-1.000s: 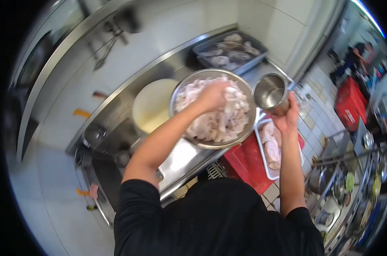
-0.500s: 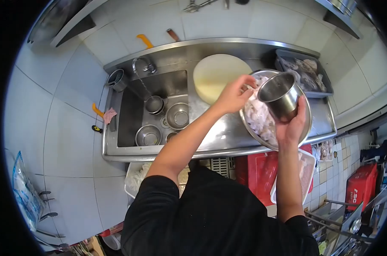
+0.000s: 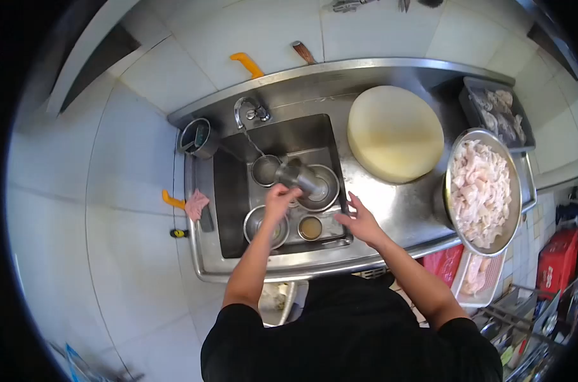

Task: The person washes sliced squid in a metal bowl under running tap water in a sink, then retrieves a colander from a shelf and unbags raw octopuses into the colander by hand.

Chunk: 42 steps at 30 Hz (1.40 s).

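Observation:
My left hand (image 3: 280,200) is closed around a steel cup (image 3: 296,176), slightly blurred, tilted over the sink (image 3: 233,191). The cup overlaps a steel bowl (image 3: 330,191) lying in the basin. At the sink's right edge my right hand (image 3: 361,223) is open and holds nothing, fingers apart. Water runs from the tap (image 3: 243,113) toward a smaller steel bowl (image 3: 263,170). Near my left forearm sits another steel bowl (image 3: 250,224), partly covered. A small round container (image 3: 310,228) with cloudy liquid stands at the basin's front.
A thick round cutting board (image 3: 396,130) rests on the counter right of the sink. Farther right is a large bowl (image 3: 453,191) of pale cut meat, with a grey tray (image 3: 472,102) behind. A metal container (image 3: 205,143) and pink cloth (image 3: 196,204) are at the left.
The steel cup has gone from my right hand, above the bowl of meat, to my left hand over the sink. My right hand is now free. The view has shifted left.

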Tool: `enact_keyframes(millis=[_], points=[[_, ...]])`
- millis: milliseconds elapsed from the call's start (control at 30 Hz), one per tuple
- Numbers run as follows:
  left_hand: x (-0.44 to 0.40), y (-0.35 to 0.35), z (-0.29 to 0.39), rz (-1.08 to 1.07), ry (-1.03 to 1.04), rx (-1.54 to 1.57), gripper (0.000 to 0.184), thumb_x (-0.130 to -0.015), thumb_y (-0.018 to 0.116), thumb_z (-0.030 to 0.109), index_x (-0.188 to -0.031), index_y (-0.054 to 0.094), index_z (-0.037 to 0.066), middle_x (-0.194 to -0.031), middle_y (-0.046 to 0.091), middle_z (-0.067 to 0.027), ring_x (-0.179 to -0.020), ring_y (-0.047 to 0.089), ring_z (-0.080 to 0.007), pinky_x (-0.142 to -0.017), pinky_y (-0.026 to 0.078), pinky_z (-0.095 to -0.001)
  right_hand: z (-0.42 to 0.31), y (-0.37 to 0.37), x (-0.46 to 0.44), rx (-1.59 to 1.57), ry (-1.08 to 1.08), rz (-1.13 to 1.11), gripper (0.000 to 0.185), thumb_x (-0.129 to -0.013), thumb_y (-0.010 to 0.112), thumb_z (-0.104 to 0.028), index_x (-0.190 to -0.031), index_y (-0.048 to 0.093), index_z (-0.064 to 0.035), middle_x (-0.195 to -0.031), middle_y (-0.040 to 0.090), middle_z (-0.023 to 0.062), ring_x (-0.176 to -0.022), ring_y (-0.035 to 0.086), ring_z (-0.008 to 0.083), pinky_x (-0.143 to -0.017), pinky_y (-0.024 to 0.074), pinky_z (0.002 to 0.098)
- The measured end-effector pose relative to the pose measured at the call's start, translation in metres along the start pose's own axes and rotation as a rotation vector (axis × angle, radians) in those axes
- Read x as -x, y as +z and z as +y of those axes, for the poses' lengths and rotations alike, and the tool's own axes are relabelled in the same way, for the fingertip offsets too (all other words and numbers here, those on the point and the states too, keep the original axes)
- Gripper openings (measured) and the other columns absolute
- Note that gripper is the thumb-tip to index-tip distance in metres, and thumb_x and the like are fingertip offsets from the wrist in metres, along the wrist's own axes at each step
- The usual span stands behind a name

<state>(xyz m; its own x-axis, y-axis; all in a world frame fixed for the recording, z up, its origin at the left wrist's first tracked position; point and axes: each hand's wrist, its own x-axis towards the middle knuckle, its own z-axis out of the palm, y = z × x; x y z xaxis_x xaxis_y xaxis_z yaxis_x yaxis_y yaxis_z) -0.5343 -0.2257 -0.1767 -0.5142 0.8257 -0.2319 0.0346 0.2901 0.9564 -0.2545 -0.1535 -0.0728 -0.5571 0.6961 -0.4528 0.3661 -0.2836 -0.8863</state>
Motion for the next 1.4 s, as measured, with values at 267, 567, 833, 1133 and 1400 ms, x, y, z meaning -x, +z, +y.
enact_keyframes(millis=[267, 567, 833, 1133, 1400], points=[[-0.183, -0.099, -0.108, 0.003, -0.047, -1.342, 0.041, -0.081, 0.078, 0.045, -0.109, 0.075, 0.015, -0.138, 0.054, -0.0142, -0.115, 0.061, -0.0351, -0.089, 0.053, -0.0450, 0.105, -0.026, 0.050, 0.207, 0.080, 0.305, 0.065, -0.088, 0.076, -0.023, -0.145, 0.050, -0.0039, -0.121, 0.068, 0.0169, -0.093, 0.069, 0.0238, -0.084, 0.0560, 0.0366], [-0.257, -0.058, -0.245, -0.206, 0.166, -1.897, 0.039, -0.098, 0.057, 0.033, -0.129, 0.070, 0.014, -0.140, 0.059, -0.0068, -0.124, 0.056, -0.0269, -0.100, 0.048, -0.0460, 0.093, -0.037, 0.120, 0.029, 0.373, 0.443, 0.049, -0.093, 0.069, -0.007, -0.140, 0.054, -0.0003, -0.121, 0.066, 0.0099, -0.094, 0.064, 0.0134, -0.084, 0.0544, 0.0298], [-0.183, -0.057, -0.187, 0.238, 0.096, -0.419, 0.042, -0.064, 0.096, 0.031, -0.077, 0.066, 0.004, -0.081, 0.069, -0.0077, -0.071, 0.059, -0.0170, -0.069, 0.048, -0.0346, 0.081, -0.045, 0.118, 0.003, 0.249, 0.409, 0.048, -0.093, 0.070, -0.006, -0.138, 0.056, -0.0021, -0.120, 0.067, 0.0084, -0.086, 0.062, 0.0100, -0.081, 0.0530, 0.0271], [-0.157, -0.047, -0.121, 0.328, 0.154, -0.597, 0.042, -0.064, 0.097, 0.033, -0.079, 0.072, 0.003, -0.082, 0.071, -0.0098, -0.076, 0.062, -0.0198, -0.074, 0.051, -0.0337, 0.068, -0.056, 0.126, 0.045, 0.187, 0.329, 0.048, -0.095, 0.069, -0.012, -0.140, 0.055, -0.0027, -0.124, 0.067, 0.0081, -0.085, 0.063, 0.0095, -0.078, 0.0546, 0.0272], [-0.167, -0.071, -0.066, 0.403, 0.051, -0.652, 0.053, -0.061, 0.092, 0.051, -0.084, 0.075, 0.006, -0.089, 0.074, -0.0147, -0.086, 0.069, -0.0331, -0.082, 0.053, -0.0430, 0.053, -0.074, 0.155, 0.209, 0.140, 0.398, 0.050, -0.090, 0.073, -0.027, -0.133, 0.062, -0.0036, -0.120, 0.071, 0.0159, -0.094, 0.070, 0.0250, -0.087, 0.0561, 0.0368]])
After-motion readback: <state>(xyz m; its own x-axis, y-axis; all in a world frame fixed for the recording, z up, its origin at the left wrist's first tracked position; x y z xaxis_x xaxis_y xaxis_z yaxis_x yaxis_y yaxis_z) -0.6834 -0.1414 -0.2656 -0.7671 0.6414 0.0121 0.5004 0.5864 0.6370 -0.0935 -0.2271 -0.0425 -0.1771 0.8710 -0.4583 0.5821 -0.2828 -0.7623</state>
